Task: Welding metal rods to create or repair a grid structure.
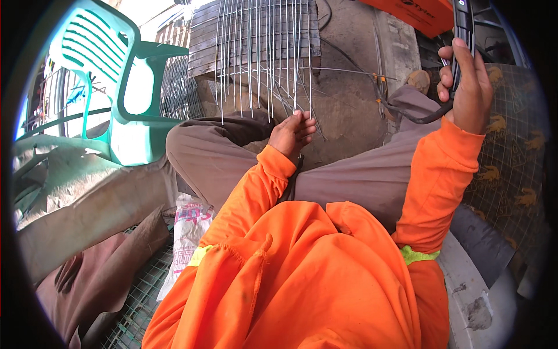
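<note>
I sit with my knees apart, in an orange long-sleeved top. My left hand [292, 135] reaches down between my knees, its fingertips pinched on the near ends of thin metal wires [302, 96]. The wires belong to a wire mesh panel [261, 41] that lies on a wooden board ahead of me. My right hand [466, 81] is raised at the upper right and grips a dark handled tool [463, 26] upright. A black cable [421, 116] runs from the tool down toward my knee.
A green plastic chair [110, 75] stands at the left. An orange box [418, 13] sits at the top right. Wire mesh [511, 168] with yellow shapes covers the right side. A white sack [187, 232] and brown cloth [93, 203] lie at the lower left.
</note>
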A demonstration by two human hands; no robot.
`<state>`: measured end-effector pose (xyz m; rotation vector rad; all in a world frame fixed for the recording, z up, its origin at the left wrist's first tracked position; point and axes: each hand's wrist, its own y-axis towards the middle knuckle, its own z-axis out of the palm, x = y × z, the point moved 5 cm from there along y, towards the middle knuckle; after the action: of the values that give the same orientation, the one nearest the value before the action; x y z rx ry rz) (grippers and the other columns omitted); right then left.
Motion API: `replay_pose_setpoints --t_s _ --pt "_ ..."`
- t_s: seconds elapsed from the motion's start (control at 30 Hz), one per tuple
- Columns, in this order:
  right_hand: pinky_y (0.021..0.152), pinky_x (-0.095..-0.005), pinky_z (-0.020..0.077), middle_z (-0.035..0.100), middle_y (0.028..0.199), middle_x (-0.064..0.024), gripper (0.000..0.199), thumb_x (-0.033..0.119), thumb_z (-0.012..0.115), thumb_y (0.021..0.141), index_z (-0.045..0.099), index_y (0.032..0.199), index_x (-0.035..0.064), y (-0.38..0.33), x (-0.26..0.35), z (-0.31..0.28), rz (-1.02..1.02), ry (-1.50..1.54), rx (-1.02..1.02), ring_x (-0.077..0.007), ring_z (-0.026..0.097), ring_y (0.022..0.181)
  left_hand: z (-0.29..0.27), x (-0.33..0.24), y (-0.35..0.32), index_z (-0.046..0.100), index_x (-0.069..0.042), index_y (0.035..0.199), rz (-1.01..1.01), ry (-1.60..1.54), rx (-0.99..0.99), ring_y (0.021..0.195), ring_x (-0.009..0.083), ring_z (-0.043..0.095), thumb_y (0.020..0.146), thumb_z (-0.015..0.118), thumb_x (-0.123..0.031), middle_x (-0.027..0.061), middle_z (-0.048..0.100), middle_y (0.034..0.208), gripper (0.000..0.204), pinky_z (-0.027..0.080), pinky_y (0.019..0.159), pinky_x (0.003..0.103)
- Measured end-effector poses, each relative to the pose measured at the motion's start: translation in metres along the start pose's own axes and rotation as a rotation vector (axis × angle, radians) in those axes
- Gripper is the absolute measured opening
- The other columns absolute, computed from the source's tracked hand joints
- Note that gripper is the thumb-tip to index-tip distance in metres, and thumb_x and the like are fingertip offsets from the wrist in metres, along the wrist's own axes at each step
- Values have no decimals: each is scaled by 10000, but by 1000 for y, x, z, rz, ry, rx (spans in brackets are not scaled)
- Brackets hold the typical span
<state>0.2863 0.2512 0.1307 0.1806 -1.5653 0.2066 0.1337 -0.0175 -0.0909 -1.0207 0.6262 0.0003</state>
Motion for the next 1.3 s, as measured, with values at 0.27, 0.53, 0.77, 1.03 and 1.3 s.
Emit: replay_pose_setpoints --t_s 0.27,0.53,0.77,1.03,1.3 --pt "455 -206 359 629 903 -44 257 249 663 966 627 1105 36 2 -2 -1 11 -13 -1 -54 469 595 8 -2 -7 617 -127 1170 -26 5 80 898 123 632 977 656 -297 6 673 1065 260 477 766 279" --pt "440 -207 382 633 892 -44 261 273 661 961 633 1036 25 -1 2 1 -17 -30 40 -48 487 576 14 -3 -5 662 -81 1096 61 187 103 874 81 625 966 670 -272 -22 660 965 232 472 773 240" --pt "432 -193 369 621 906 -42 249 274 639 982 620 1055 36 3 -2 -7 -13 -41 45 -36 475 581 54 -1 4 663 -82 1178 78 236 157 935 97 636 989 624 -284 -5 689 1054 280 485 795 274" --pt "430 -195 365 612 909 -41 249 279 634 984 615 1053 40 0 -2 -9 5 -79 34 -35 469 573 57 10 31 688 -84 1125 181 161 89 830 100 635 961 662 -271 -10 705 971 250 493 692 269" --pt "435 -208 376 637 893 -45 263 283 657 971 626 1042 32 -4 -1 -1 -3 -81 43 -46 486 577 42 -12 15 680 -65 1086 134 412 109 832 117 620 953 675 -342 32 702 1026 306 486 717 273"
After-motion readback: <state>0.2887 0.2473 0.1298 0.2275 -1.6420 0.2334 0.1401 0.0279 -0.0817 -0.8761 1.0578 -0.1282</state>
